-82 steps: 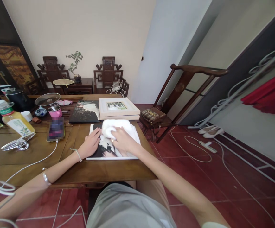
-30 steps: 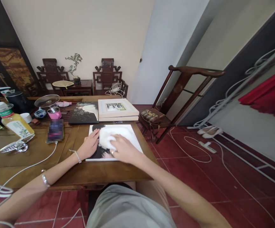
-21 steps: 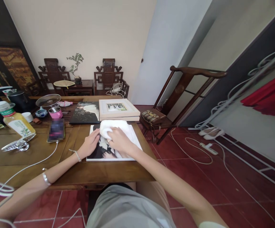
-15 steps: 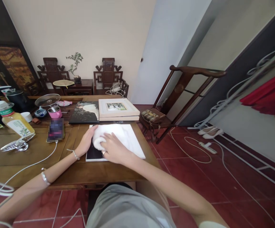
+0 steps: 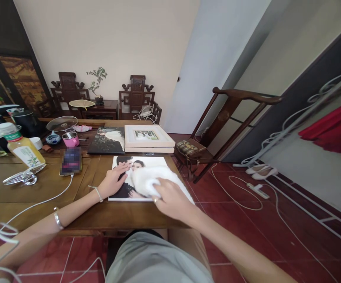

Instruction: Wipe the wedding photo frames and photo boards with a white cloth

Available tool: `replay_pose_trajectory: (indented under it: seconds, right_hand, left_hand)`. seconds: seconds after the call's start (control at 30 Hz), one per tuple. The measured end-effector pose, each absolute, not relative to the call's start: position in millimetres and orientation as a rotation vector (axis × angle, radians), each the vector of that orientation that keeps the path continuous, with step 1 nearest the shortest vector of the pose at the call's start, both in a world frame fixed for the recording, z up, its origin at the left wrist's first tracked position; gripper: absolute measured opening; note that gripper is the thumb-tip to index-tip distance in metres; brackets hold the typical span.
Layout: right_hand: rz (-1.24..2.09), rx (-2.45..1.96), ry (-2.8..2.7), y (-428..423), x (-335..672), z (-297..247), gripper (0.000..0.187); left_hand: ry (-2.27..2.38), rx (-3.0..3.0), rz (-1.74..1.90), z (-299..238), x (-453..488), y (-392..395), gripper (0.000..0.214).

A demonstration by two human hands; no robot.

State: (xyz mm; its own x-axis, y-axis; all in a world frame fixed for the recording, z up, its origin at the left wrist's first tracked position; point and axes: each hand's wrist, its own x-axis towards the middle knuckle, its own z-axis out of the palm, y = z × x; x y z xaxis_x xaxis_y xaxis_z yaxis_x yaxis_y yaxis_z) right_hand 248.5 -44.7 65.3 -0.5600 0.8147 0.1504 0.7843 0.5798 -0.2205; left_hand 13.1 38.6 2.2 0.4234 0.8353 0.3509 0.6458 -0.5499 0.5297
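Observation:
A photo print on a white board (image 5: 120,163) lies flat near the front edge of the wooden table (image 5: 55,184). My left hand (image 5: 114,181) rests open on its left side, fingers flat, pressing it down. My right hand (image 5: 170,200) is closed on a white fluffy cloth (image 5: 153,179) that lies across the print's lower right part and hangs over its right edge.
Behind the print lie a dark photo canvas (image 5: 107,140) and a stack of white frames (image 5: 147,137). A phone (image 5: 70,160) on a white cable, a juice bottle (image 5: 21,147), a pink cup (image 5: 71,138) and a small fan (image 5: 60,124) crowd the left. A wooden chair (image 5: 217,129) stands right.
My right hand has dragged the cloth from the print's upper left down to its lower right corner, uncovering the top of the picture. My left hand stayed on the left side.

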Motion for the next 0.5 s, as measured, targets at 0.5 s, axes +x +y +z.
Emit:
replay_pose_trajectory:
  seconds: [0.5]
  right_hand:
    - [0.614,-1.28,-2.399,86,182,85,0.024]
  left_hand:
    - [1.205,2.36,0.987,12,15,36,0.031]
